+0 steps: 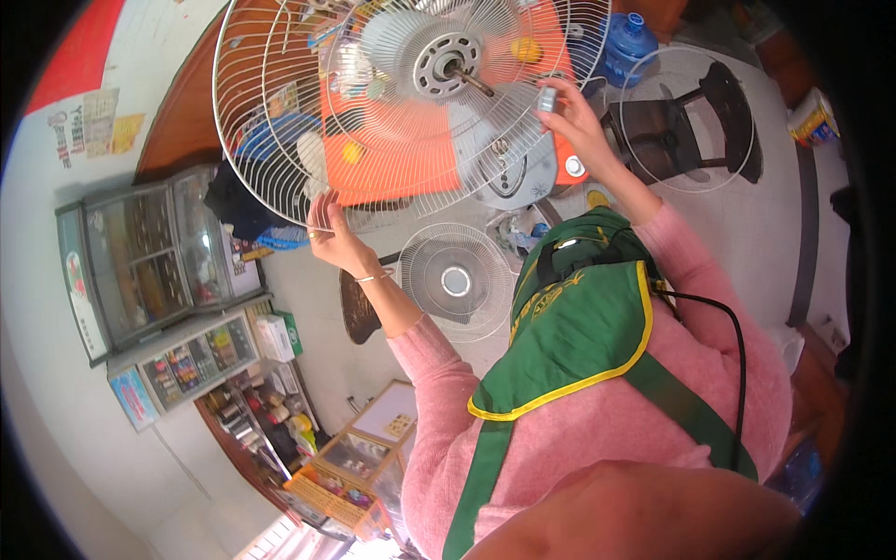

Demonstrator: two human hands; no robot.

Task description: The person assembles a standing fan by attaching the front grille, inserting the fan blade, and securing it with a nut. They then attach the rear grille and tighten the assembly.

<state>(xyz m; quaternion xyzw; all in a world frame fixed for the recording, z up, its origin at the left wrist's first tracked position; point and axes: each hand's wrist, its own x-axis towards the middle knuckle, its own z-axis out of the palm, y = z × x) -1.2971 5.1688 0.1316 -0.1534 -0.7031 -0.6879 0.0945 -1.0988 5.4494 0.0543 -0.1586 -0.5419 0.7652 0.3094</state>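
A large wire fan guard (245, 154) fills the top of the view, tilted towards me. At its centre is a round hub plate (431, 67) with a bare metal shaft (474, 84) sticking out. My left hand (338, 241) is closed on the guard's lower left rim, its fingertips partly behind the wires. My right hand (574, 119) is raised beside the right edge of the guard, with a small grey metallic piece (548, 99) pinched between thumb and fingers. Its exact kind cannot be made out.
Behind the guard is an orange table (401, 168) with a grey fan base (509, 173). A second wire guard (455, 313) lies low ahead. To the right are a black chair (658, 135), a wire ring (627, 117) and a blue water jug (627, 47); display cabinets (140, 261) line the left.
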